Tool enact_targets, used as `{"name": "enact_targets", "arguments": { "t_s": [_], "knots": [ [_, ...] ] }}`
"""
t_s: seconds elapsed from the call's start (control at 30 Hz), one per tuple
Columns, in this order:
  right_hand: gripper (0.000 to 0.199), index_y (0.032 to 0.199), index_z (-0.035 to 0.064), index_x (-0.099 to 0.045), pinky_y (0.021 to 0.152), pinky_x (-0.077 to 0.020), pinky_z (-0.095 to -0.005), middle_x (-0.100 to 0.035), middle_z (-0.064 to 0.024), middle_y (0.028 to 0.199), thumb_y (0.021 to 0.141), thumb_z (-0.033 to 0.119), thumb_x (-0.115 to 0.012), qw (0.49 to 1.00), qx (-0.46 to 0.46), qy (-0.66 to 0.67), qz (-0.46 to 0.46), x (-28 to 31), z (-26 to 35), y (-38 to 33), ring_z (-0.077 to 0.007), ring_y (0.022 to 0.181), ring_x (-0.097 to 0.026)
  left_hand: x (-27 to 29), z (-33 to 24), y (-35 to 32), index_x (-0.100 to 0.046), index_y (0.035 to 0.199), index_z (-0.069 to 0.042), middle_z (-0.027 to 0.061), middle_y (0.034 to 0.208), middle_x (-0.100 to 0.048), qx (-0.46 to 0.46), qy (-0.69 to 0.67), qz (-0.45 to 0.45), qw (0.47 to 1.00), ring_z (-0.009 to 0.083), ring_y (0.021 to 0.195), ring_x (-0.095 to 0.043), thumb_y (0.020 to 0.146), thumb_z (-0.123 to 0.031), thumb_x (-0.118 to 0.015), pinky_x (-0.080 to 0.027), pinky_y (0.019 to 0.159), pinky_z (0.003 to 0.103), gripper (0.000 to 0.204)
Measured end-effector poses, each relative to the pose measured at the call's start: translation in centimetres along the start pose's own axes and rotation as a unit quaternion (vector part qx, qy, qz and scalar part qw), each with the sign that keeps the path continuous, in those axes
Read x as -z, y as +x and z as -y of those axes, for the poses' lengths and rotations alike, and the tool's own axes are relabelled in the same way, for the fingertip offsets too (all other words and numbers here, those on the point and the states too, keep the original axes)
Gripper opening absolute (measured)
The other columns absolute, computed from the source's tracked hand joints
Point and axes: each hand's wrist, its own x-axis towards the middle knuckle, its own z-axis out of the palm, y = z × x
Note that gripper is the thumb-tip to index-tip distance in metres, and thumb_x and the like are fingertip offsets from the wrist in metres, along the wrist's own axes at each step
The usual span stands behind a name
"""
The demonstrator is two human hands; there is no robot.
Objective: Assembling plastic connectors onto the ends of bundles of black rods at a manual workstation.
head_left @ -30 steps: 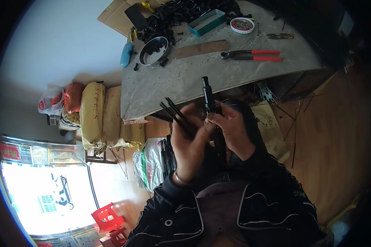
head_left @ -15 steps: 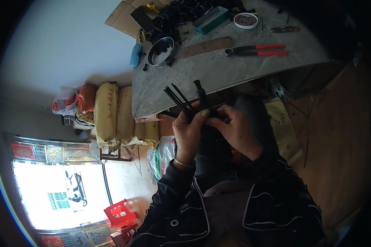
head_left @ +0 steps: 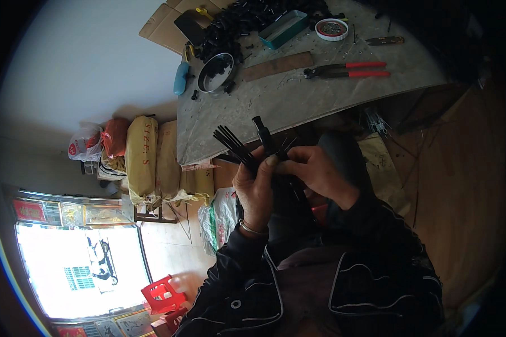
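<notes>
My left hand [head_left: 255, 188] is closed around a fanned bundle of thin black rods [head_left: 229, 141], whose ends point up and to the left. Between its thumb and fingers it also grips a black tubular fitting [head_left: 262, 132] with a stepped, narrower top, standing nearly upright. My right hand [head_left: 323, 175] is pinched close beside the fitting's lower part. Several thin dark rods [head_left: 287, 144] spread out just above its fingertips. What exactly the right fingertips press on is hidden by the fingers.
The grey table [head_left: 219, 118] ahead bears red-handled pincers [head_left: 348, 70], a flat brown bar [head_left: 278, 66], a round metal bowl [head_left: 200, 81], a green tin [head_left: 264, 40], a white-rimmed dish [head_left: 331, 38] and a heap of black parts [head_left: 230, 33]. Stuffed yellow sacks [head_left: 142, 154] stand left.
The rod bundle and black fitting have shifted slightly left, and the rods are fanned wider. A thin light strand above my right fingers no longer shows; several thin rods now spread there.
</notes>
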Motion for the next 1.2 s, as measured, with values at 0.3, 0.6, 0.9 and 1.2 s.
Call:
{"name": "enact_targets", "arguments": {
  "t_s": [0.3, 0.6, 0.9, 1.2],
  "knots": [
    [0.024, 0.077, 0.0012, -0.065, 0.055, -0.039, -0.0203, -0.058, 0.0019, 0.066, 0.081, 0.023, -0.075, 0.997, -0.07, 0.044, 0.007, 0.8, 1.4, -0.1, -0.0041, 0.061, -0.052, -0.5, -0.5, -0.4, -0.064, 0.112, 0.001, 0.0063, 0.097, -0.069, 0.021, -0.04, -0.001, 0.999, 0.0108, 0.087, -0.062, 0.087, -0.006, -0.068, -0.049, 0.081, 0.024, 0.027],
    [0.02, 0.079, 0.0037, -0.061, 0.048, -0.04, -0.0204, -0.057, 0.0025, 0.066, 0.083, 0.02, -0.073, 0.996, 0.021, -0.076, -0.036, -0.7, 0.4, -0.2, -0.003, 0.058, -0.052, 0.2, -0.9, -0.2, -0.062, 0.112, 0.002, 0.0045, 0.099, -0.067, 0.021, 0.008, 0.017, 1.0, 0.0096, 0.089, -0.06, 0.089, -0.007, -0.066, -0.048, 0.081, 0.023, 0.026],
    [0.024, 0.079, -0.0017, -0.064, 0.055, -0.0432, -0.0252, -0.063, -0.0071, 0.065, 0.081, 0.021, -0.072, 0.982, 0.09, -0.106, -0.127, -2.6, 0.8, -1.7, -0.0075, 0.059, -0.055, -0.2, -0.6, -0.7, -0.062, 0.113, -0.001, 0.0031, 0.1, -0.065, 0.037, -0.076, -0.016, 0.996, 0.0101, 0.092, -0.058, 0.091, -0.012, -0.065, -0.046, 0.084, 0.024, 0.025],
    [0.019, 0.077, -0.0004, -0.064, 0.055, -0.0422, -0.023, -0.061, -0.0035, 0.065, 0.08, 0.016, -0.074, 0.983, 0.105, -0.065, -0.139, -2.9, 0.4, -2.1, -0.0055, 0.061, -0.054, -0.7, -0.7, -1.2, -0.06, 0.115, -0.001, 0.0031, 0.103, -0.063, 0.033, -0.104, -0.027, 0.994, 0.0101, 0.094, -0.057, 0.092, -0.012, -0.063, -0.045, 0.086, 0.024, 0.026]
  ]
}}
